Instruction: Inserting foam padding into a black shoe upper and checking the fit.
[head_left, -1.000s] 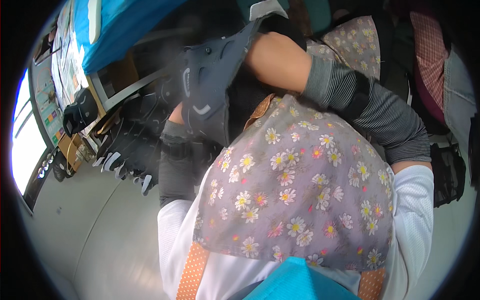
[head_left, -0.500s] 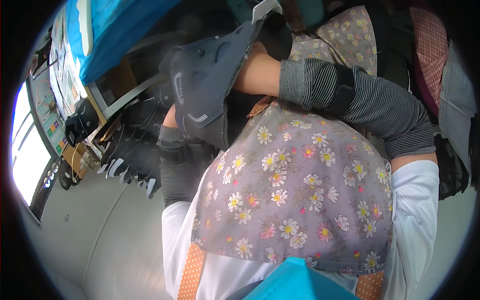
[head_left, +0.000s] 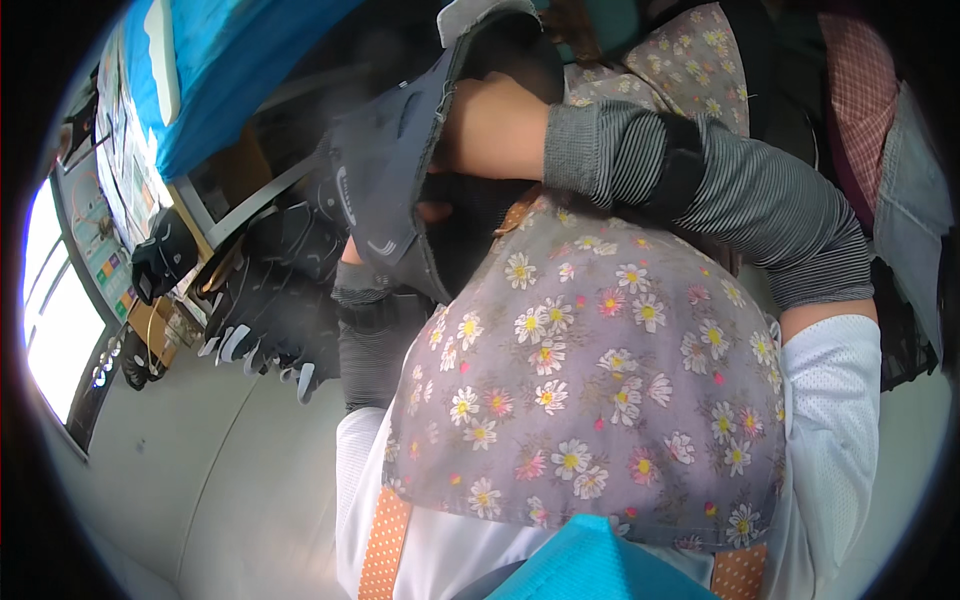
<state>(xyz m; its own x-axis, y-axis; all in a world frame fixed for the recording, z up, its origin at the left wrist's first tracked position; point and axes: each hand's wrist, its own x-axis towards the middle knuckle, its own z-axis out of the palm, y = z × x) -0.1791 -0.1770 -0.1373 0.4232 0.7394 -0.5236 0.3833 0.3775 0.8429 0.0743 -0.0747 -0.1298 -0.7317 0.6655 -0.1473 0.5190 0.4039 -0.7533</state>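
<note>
Panel [head_left: 385, 160], dark grey fabric, turned nearly edge-on, interior opening out

Item: one panel, soft, with pale marks on its outer face, a rough cut edge and a light grey tab [head_left: 478, 18] at its top. Position: held up in front of the chest, beyond the floral apron [head_left: 580, 380]. What it belongs to: cannot be told.

Change: compared with a second ago, the tab sits farther left, the outer face shows narrower, and the dark interior shows wider. A small patch of bare skin [head_left: 434, 211] now appears in the opening; whose hand it belongs to is unclear. Bearing on the handling: the inner side lies more exposed, the outer marks less so.

Right hand: [head_left: 497, 120] reaches into the opening, its fingers covered by the rough edge; whether they pinch or spread cannot be told.

Left hand: [head_left: 350, 250] behind the panel's lower left, only a sliver of skin above the striped sleeve; finger state cannot be told.

Nearby: dark pieces [head_left: 275, 265] with pale tabs, massed to the left; blue sheet [head_left: 225, 90], upper left.
</note>
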